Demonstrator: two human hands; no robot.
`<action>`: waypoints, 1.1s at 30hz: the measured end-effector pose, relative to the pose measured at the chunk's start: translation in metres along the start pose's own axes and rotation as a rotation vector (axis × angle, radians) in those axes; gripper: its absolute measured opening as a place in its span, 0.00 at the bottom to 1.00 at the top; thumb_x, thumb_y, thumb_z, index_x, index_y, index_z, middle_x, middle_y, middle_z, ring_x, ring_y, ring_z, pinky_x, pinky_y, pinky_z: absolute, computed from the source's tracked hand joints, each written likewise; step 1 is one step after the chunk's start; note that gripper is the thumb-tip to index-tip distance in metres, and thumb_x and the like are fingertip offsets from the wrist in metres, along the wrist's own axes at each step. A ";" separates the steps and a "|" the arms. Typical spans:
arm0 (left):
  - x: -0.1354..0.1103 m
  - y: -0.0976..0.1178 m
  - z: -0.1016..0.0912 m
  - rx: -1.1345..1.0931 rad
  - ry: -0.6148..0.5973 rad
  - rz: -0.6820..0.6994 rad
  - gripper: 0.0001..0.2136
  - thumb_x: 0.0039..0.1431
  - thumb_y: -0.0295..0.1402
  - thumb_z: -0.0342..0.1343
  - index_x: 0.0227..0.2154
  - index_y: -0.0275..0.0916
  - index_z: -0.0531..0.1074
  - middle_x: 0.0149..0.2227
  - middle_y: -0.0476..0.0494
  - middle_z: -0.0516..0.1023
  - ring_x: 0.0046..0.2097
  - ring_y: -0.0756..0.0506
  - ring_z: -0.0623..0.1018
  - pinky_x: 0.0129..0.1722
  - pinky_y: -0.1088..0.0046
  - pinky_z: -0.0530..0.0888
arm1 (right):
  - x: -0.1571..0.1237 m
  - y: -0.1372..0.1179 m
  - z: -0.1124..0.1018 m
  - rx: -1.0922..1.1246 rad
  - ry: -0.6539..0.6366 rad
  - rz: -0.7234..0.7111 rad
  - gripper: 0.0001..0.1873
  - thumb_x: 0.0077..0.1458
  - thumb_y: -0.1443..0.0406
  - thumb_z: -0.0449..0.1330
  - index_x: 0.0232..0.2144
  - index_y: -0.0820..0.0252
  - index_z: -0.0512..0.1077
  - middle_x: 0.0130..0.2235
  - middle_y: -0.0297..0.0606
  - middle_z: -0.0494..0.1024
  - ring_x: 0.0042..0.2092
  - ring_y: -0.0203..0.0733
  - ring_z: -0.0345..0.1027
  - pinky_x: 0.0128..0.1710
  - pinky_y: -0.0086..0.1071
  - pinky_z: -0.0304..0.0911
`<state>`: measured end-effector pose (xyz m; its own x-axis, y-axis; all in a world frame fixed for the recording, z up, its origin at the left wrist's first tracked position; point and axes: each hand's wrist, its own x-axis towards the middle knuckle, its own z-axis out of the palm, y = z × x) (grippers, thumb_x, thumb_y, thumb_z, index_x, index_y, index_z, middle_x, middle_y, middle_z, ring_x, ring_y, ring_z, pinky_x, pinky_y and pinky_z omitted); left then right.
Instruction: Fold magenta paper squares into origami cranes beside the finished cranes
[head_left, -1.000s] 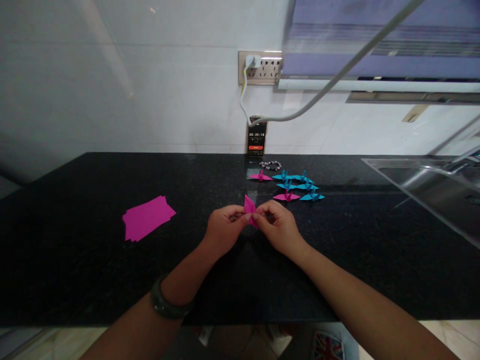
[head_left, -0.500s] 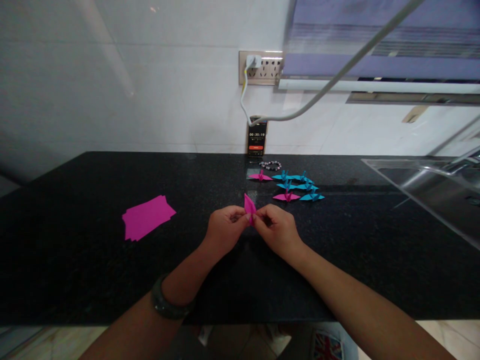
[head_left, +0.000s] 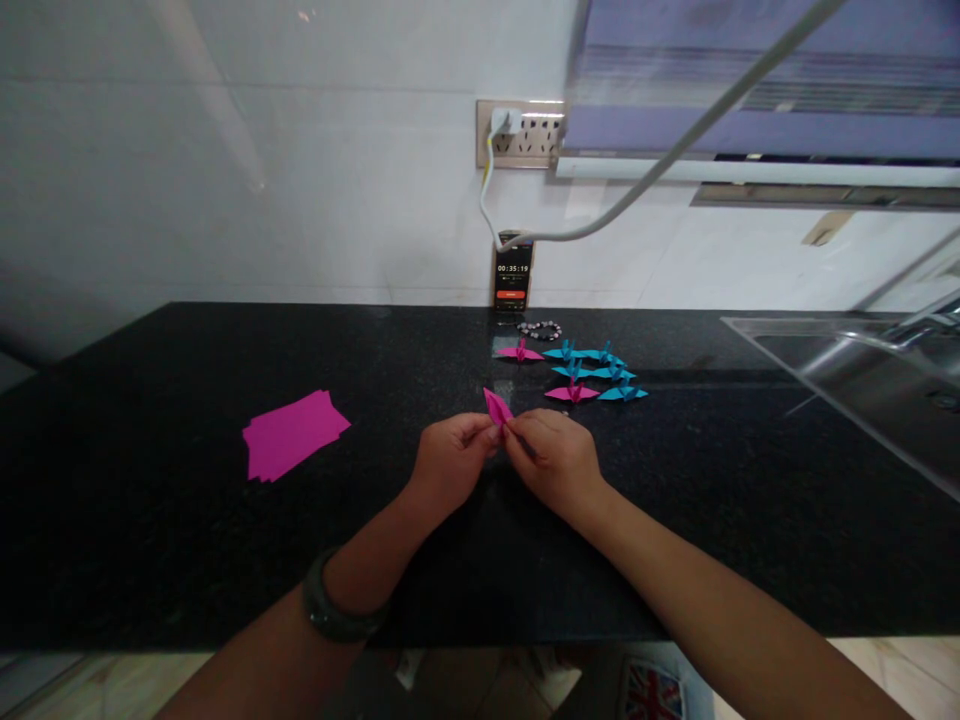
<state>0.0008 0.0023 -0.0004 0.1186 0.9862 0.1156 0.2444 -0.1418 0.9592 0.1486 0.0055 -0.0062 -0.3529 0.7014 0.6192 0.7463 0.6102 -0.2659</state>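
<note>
Between my two hands is a piece of folded pink paper (head_left: 496, 405), its pointed tip up and leaning left. My left hand (head_left: 454, 455) pinches its lower left side. From the right, my right hand (head_left: 555, 452) pinches the lower edge with thumb and forefinger. The fingers cover the paper's lower part. Just beyond the hands stand finished paper cranes: a pink crane (head_left: 572, 393), another pink crane (head_left: 520, 353) and several blue ones, such as the blue crane (head_left: 622, 394). To the left lies a fanned stack of pink paper sheets (head_left: 294, 436).
Everything lies on a black countertop (head_left: 187, 560). A phone (head_left: 513, 275) showing a timer leans on the wall, behind a beaded bracelet (head_left: 541, 330). A white cable (head_left: 637, 195) runs from the wall socket (head_left: 525, 140). At right is a metal sink (head_left: 885, 370).
The tip of the folded pink paper has tilted further left, and less of its lower part shows between my fingers. My right hand has shifted slightly around it.
</note>
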 end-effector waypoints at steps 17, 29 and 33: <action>-0.001 -0.003 -0.004 0.324 0.029 0.202 0.11 0.54 0.35 0.48 0.35 0.42 0.75 0.31 0.47 0.78 0.33 0.47 0.76 0.35 0.73 0.69 | -0.001 0.002 0.003 0.041 -0.037 0.026 0.12 0.55 0.65 0.50 0.29 0.61 0.73 0.31 0.42 0.76 0.34 0.39 0.69 0.37 0.31 0.61; 0.000 -0.005 -0.002 0.298 0.056 0.197 0.11 0.53 0.35 0.50 0.35 0.41 0.75 0.34 0.45 0.78 0.35 0.46 0.76 0.36 0.73 0.70 | 0.001 0.000 0.005 -0.003 -0.030 0.077 0.09 0.52 0.67 0.51 0.26 0.61 0.70 0.27 0.39 0.74 0.30 0.38 0.66 0.31 0.30 0.58; -0.001 -0.005 0.000 0.301 0.043 0.189 0.10 0.53 0.34 0.50 0.34 0.40 0.75 0.32 0.45 0.78 0.33 0.47 0.76 0.34 0.74 0.69 | 0.001 -0.001 0.006 0.028 -0.012 0.127 0.06 0.50 0.67 0.53 0.26 0.61 0.69 0.27 0.38 0.73 0.29 0.38 0.65 0.31 0.30 0.58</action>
<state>-0.0007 0.0016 -0.0048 0.1498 0.9420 0.3004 0.4954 -0.3345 0.8017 0.1441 0.0077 -0.0092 -0.2634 0.7778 0.5706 0.7692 0.5263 -0.3623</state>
